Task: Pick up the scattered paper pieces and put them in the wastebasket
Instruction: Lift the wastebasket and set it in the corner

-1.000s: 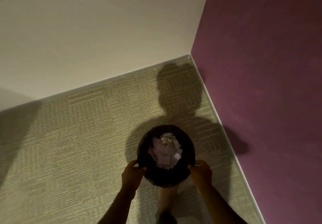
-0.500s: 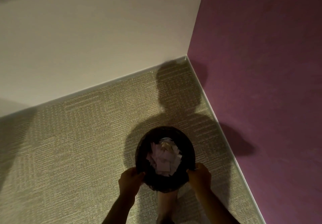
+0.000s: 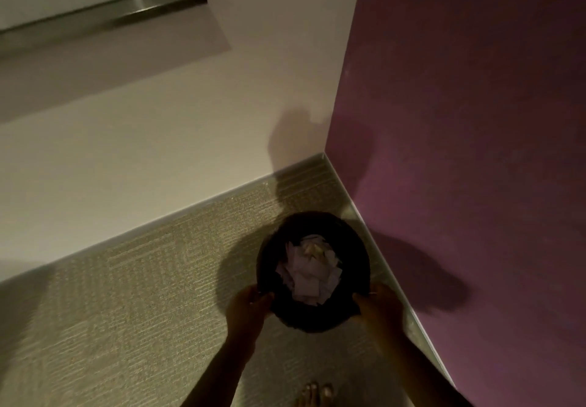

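Observation:
A round black wastebasket [image 3: 312,319] sits close to the room corner, over the carpet. Several white paper pieces [image 3: 309,268] fill its inside. My left hand [image 3: 250,308] grips the rim on the left side. My right hand [image 3: 379,306] grips the rim on the right side. Both forearms reach in from the bottom of the view. I cannot tell whether the basket rests on the floor or hangs just above it.
A beige carpet [image 3: 133,311] covers the floor. A cream wall [image 3: 158,140] stands behind, with a metal ledge [image 3: 104,16] high up. A purple wall [image 3: 475,153] closes the right side. A bare foot [image 3: 314,395] shows at the bottom edge.
The basket, held in both hands, has moved forward toward the corner. The view has tilted up, showing more wall and the metal ledge.

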The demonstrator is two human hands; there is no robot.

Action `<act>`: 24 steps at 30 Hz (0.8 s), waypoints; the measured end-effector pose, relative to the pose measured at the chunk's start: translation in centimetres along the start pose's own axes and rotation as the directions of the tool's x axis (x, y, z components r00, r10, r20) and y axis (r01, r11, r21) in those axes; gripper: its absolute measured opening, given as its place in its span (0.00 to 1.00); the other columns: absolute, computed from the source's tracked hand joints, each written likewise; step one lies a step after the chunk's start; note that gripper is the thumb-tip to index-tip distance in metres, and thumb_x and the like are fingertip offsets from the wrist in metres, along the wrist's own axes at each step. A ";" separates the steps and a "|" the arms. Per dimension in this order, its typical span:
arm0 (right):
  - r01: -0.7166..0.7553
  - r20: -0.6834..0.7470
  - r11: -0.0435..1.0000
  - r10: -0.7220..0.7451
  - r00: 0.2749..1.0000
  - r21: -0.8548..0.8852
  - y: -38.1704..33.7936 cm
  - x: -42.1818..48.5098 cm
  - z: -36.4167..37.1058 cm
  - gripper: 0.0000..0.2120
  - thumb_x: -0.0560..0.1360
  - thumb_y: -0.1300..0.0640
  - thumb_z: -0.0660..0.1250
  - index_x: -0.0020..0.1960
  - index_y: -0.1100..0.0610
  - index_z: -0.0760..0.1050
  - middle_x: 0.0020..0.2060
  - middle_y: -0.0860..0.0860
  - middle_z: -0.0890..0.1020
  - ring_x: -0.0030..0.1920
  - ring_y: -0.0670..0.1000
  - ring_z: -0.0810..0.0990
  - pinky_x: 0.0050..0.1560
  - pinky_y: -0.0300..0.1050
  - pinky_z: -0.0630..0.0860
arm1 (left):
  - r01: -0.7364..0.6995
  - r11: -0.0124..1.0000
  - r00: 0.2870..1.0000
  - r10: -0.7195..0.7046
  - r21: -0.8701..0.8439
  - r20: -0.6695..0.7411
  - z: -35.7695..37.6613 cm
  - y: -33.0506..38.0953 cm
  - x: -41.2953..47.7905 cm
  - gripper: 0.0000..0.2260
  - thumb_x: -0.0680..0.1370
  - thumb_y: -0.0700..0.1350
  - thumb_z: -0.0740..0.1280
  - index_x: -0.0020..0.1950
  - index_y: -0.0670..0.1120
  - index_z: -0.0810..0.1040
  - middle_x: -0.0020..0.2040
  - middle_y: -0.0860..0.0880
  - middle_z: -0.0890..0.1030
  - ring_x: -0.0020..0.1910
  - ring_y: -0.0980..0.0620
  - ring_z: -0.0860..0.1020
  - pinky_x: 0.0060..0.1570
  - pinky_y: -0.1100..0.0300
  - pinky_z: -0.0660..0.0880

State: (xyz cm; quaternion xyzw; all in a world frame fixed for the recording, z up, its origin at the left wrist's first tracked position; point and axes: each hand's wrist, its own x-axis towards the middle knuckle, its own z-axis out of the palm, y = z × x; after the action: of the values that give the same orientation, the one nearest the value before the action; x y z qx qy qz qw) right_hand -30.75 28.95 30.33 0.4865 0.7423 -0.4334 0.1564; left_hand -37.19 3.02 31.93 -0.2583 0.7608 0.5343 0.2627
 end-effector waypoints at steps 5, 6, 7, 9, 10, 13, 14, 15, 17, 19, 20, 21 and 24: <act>-0.003 0.008 0.967 0.000 1.000 0.255 -5.7 6.6 -0.9 0.06 0.73 0.58 0.78 0.45 0.52 0.81 0.46 0.58 0.87 0.45 0.62 0.88 0.47 0.67 0.87 | -0.092 0.993 0.994 0.096 -0.069 0.049 2.2 6.6 5.5 0.06 0.80 0.41 0.74 0.53 0.51 0.88 0.47 0.52 0.90 0.49 0.49 0.89 0.55 0.44 0.85; -0.017 0.011 0.953 0.014 1.000 0.301 -7.1 7.8 -1.0 0.06 0.74 0.60 0.78 0.46 0.54 0.81 0.48 0.59 0.86 0.47 0.62 0.88 0.48 0.67 0.87 | -0.090 0.991 0.994 0.096 -0.099 0.057 2.7 7.7 6.7 0.07 0.80 0.40 0.74 0.53 0.50 0.88 0.47 0.51 0.90 0.50 0.47 0.89 0.55 0.45 0.85; -0.033 0.025 0.938 0.026 0.999 0.346 -8.6 8.9 -1.1 0.07 0.74 0.62 0.78 0.49 0.57 0.81 0.51 0.60 0.85 0.48 0.61 0.87 0.50 0.67 0.87 | -0.078 0.986 0.994 0.087 -0.147 0.060 3.1 8.6 7.9 0.07 0.80 0.37 0.73 0.53 0.48 0.87 0.47 0.49 0.90 0.52 0.45 0.88 0.55 0.46 0.85; -0.071 0.076 0.889 0.041 0.996 0.452 -10.9 11.2 -0.9 0.08 0.77 0.67 0.76 0.53 0.61 0.80 0.52 0.58 0.83 0.46 0.58 0.85 0.52 0.64 0.86 | -0.053 0.970 0.994 0.075 -0.239 0.085 4.0 10.2 10.1 0.06 0.79 0.33 0.72 0.53 0.43 0.85 0.47 0.46 0.90 0.54 0.39 0.87 0.48 0.51 0.86; -0.081 0.083 0.859 0.045 0.996 0.505 -11.9 12.3 -0.7 0.08 0.77 0.70 0.74 0.52 0.61 0.79 0.50 0.57 0.82 0.45 0.56 0.84 0.50 0.63 0.86 | -0.049 0.963 0.991 0.080 -0.263 0.110 4.5 11.0 11.2 0.08 0.79 0.32 0.72 0.54 0.43 0.84 0.48 0.45 0.89 0.54 0.39 0.87 0.44 0.53 0.86; -0.081 0.094 0.820 0.033 0.995 0.566 -13.8 16.1 0.3 0.12 0.78 0.71 0.73 0.58 0.61 0.78 0.54 0.57 0.81 0.48 0.57 0.84 0.34 0.52 0.86 | -0.040 0.942 0.980 0.102 -0.332 0.171 6.3 12.4 14.4 0.17 0.78 0.32 0.74 0.62 0.48 0.79 0.56 0.41 0.87 0.54 0.38 0.87 0.42 0.51 0.86; -0.084 0.099 0.824 0.035 0.995 0.561 -14.1 17.6 0.7 0.15 0.78 0.70 0.73 0.63 0.62 0.78 0.57 0.59 0.81 0.52 0.59 0.84 0.30 0.49 0.84 | -0.039 0.939 0.979 0.104 -0.342 0.173 6.9 12.6 15.5 0.19 0.77 0.32 0.75 0.64 0.49 0.78 0.57 0.40 0.87 0.54 0.38 0.87 0.43 0.51 0.86; -0.084 0.105 0.823 0.030 0.994 0.562 -14.3 18.9 1.1 0.19 0.78 0.70 0.73 0.67 0.62 0.77 0.60 0.60 0.80 0.55 0.62 0.84 0.29 0.47 0.84 | -0.036 0.935 0.980 0.102 -0.352 0.170 7.5 12.7 16.6 0.20 0.77 0.32 0.75 0.64 0.49 0.78 0.58 0.39 0.86 0.54 0.37 0.87 0.42 0.50 0.87; -0.086 0.115 0.822 0.025 0.993 0.564 -14.5 21.2 2.0 0.21 0.78 0.69 0.73 0.70 0.60 0.78 0.63 0.60 0.80 0.58 0.64 0.83 0.30 0.47 0.84 | -0.027 0.935 0.984 0.087 -0.354 0.155 8.5 12.7 18.7 0.20 0.77 0.31 0.75 0.60 0.53 0.79 0.59 0.39 0.86 0.54 0.38 0.87 0.43 0.49 0.86; -0.097 0.111 0.820 0.042 0.993 0.564 -14.8 22.7 2.6 0.20 0.78 0.69 0.73 0.68 0.60 0.79 0.63 0.61 0.80 0.57 0.63 0.83 0.31 0.47 0.84 | -0.030 0.939 0.986 0.084 -0.343 0.142 9.2 12.6 20.5 0.19 0.78 0.31 0.74 0.60 0.52 0.79 0.60 0.39 0.86 0.55 0.38 0.87 0.43 0.48 0.86; -0.105 0.110 0.819 0.052 0.993 0.564 -14.9 23.3 3.0 0.19 0.78 0.69 0.73 0.68 0.60 0.79 0.63 0.61 0.80 0.57 0.63 0.83 0.30 0.47 0.84 | -0.039 0.942 0.986 0.089 -0.333 0.137 9.3 12.5 21.2 0.19 0.78 0.31 0.74 0.62 0.51 0.78 0.60 0.39 0.86 0.54 0.39 0.87 0.43 0.49 0.87; -0.114 0.116 0.813 0.058 0.992 0.572 -14.9 23.9 3.3 0.19 0.78 0.69 0.73 0.67 0.61 0.78 0.64 0.61 0.80 0.58 0.63 0.83 0.29 0.46 0.83 | -0.046 0.945 0.986 0.096 -0.324 0.139 9.6 12.6 21.7 0.19 0.78 0.32 0.74 0.62 0.51 0.78 0.60 0.39 0.86 0.54 0.39 0.87 0.43 0.49 0.87; -0.151 0.140 0.801 0.084 0.987 0.580 -15.2 25.2 4.2 0.19 0.78 0.69 0.74 0.67 0.61 0.78 0.64 0.63 0.80 0.58 0.64 0.83 0.29 0.46 0.83 | -0.041 0.951 0.986 0.088 -0.308 0.142 10.0 13.0 23.0 0.16 0.78 0.31 0.74 0.56 0.51 0.80 0.59 0.39 0.86 0.52 0.41 0.87 0.40 0.52 0.86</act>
State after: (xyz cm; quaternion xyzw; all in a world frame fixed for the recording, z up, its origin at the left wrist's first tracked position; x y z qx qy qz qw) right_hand -56.65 38.15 18.92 0.5320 0.5306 -0.6567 0.0643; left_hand -61.44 13.80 22.24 -0.2285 0.6550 0.6717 0.2602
